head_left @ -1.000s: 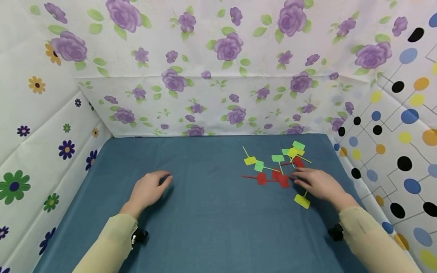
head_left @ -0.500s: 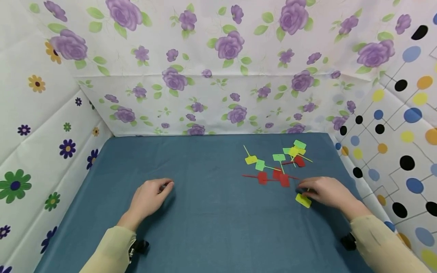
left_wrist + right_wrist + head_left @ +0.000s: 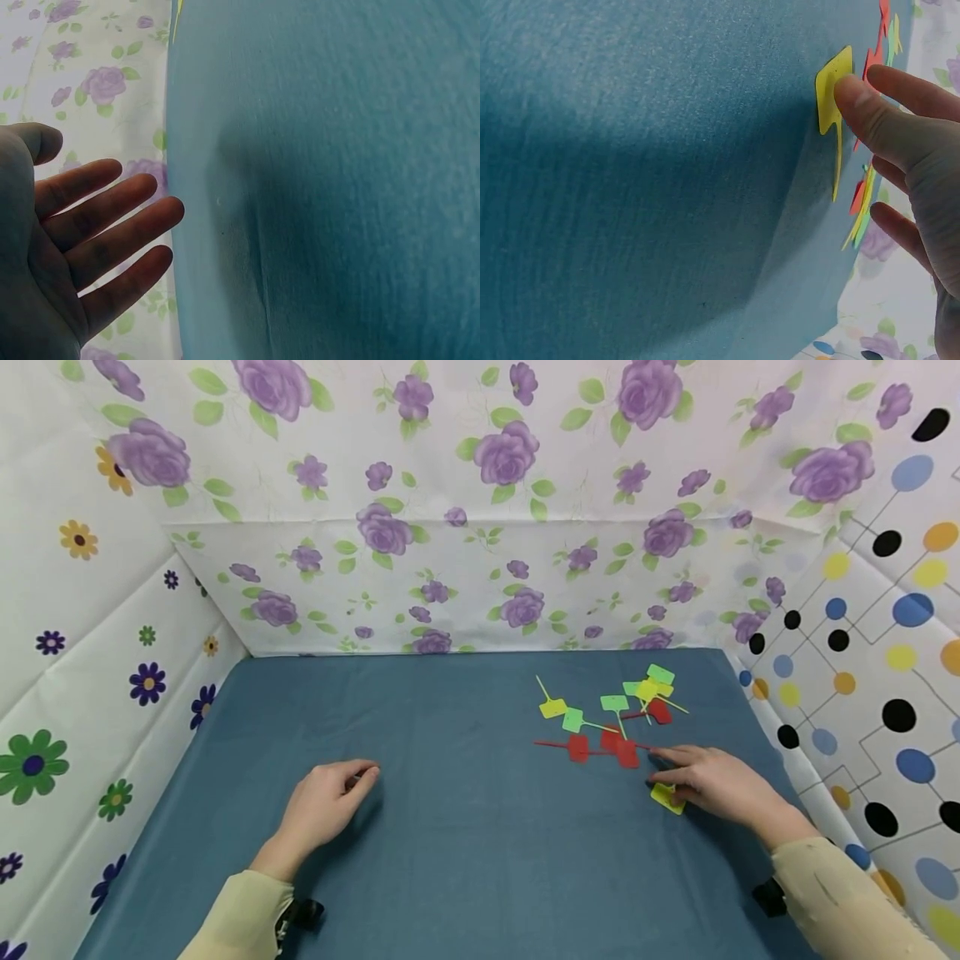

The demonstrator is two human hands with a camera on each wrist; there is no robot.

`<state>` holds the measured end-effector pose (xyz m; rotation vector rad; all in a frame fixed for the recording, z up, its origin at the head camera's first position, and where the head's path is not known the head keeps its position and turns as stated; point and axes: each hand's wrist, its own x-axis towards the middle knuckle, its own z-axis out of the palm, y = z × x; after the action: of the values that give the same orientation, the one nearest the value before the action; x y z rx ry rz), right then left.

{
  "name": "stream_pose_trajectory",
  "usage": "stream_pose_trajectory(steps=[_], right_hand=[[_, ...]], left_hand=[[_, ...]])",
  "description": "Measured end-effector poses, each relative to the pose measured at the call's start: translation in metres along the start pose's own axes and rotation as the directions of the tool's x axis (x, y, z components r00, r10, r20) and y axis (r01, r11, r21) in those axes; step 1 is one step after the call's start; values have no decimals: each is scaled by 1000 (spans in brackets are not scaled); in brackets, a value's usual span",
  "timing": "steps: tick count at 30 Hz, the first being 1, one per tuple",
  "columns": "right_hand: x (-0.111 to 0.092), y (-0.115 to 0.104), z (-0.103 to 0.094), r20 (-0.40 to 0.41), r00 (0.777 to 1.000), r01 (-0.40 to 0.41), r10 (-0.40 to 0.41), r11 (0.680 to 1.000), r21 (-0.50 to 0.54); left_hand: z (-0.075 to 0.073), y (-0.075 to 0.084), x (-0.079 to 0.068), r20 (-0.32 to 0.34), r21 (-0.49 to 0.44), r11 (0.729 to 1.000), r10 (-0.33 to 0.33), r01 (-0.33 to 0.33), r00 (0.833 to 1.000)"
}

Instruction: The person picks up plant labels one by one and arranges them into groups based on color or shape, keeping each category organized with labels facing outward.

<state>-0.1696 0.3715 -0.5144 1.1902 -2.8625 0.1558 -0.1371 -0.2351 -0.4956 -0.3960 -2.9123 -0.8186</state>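
My right hand (image 3: 712, 785) is over the right side of the blue cloth, fingers spread and loosely bent. Its thumb overlaps a yellow tag with a thin tail (image 3: 829, 90) in the right wrist view; whether they touch I cannot tell. In the head view that same yellow tag (image 3: 667, 799) lies flat, partly covered by the hand. Just past the fingertips are red tags (image 3: 627, 754), green tags (image 3: 572, 720) and more yellow tags (image 3: 552, 708), several overlapping. My left hand (image 3: 322, 802) hovers over the left side, fingers loosely bent, holding nothing; its palm shows in the left wrist view.
Blue cloth (image 3: 465, 843) covers the table. A white sheet with purple roses (image 3: 495, 585) rises along the back edge. Flower-patterned cloth (image 3: 112, 727) stands at the left, and dotted cloth (image 3: 862, 693) at the right. A small black device (image 3: 770, 897) sits at the right wrist.
My right hand has drawn back from the red tags toward the near yellow tag, and its fingers have spread again after bunching. The left hand has sunk slightly. The tags lie as before.
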Motion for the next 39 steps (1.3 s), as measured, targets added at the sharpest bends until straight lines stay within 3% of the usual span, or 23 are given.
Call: stream_pose_trajectory(steps=[15, 30, 39], right_hand=[[-7, -1, 10, -20, 1000, 10, -9, 1000, 16], [-6, 4, 11, -55, 998, 18, -17, 1000, 4], [3, 1, 3, 51, 997, -66, 64, 997, 40]], left_hand=[[5, 3, 0, 15, -49, 998, 26, -25, 1000], [5, 3, 8, -17, -36, 999, 39, -39, 999], [3, 6, 10, -21, -29, 999, 34, -35, 999]])
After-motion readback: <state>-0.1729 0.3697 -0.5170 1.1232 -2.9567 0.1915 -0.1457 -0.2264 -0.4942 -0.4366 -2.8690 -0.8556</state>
